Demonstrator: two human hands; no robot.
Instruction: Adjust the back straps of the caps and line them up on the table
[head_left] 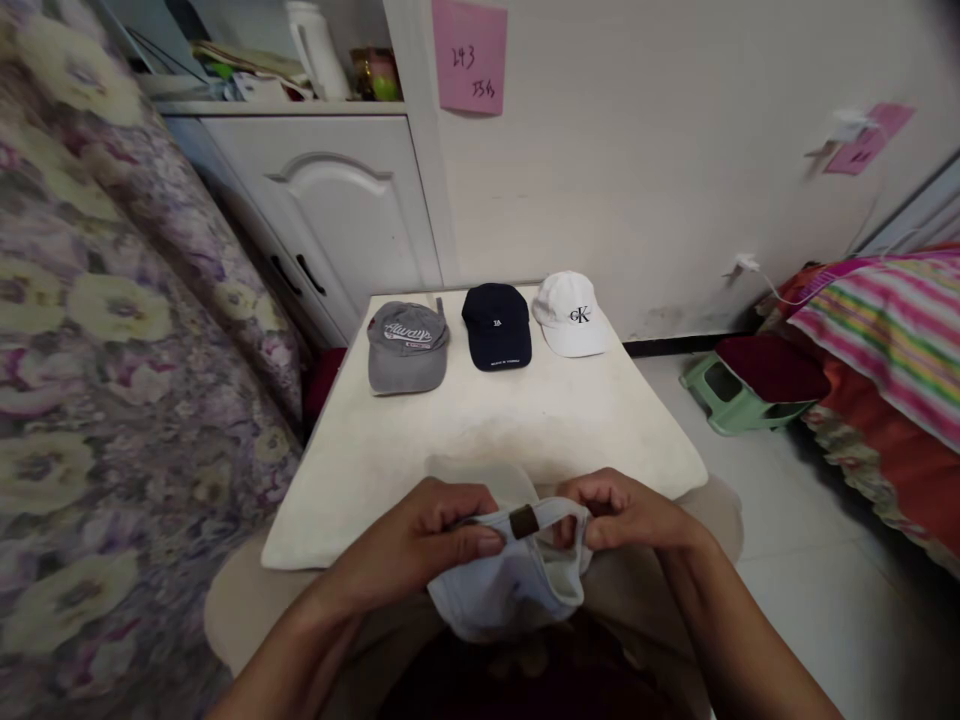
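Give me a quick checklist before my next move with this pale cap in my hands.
1. Left hand gripping the pale cap: ok, beside the brown piece on its strap.
2. Right hand holding it too: ok, at the other end of the strap.
3. Strap securely fastened: cannot tell.
4. Grey cap, navy cap and white cap resting on the table: ok.
5. Those three brims facing you: ok.
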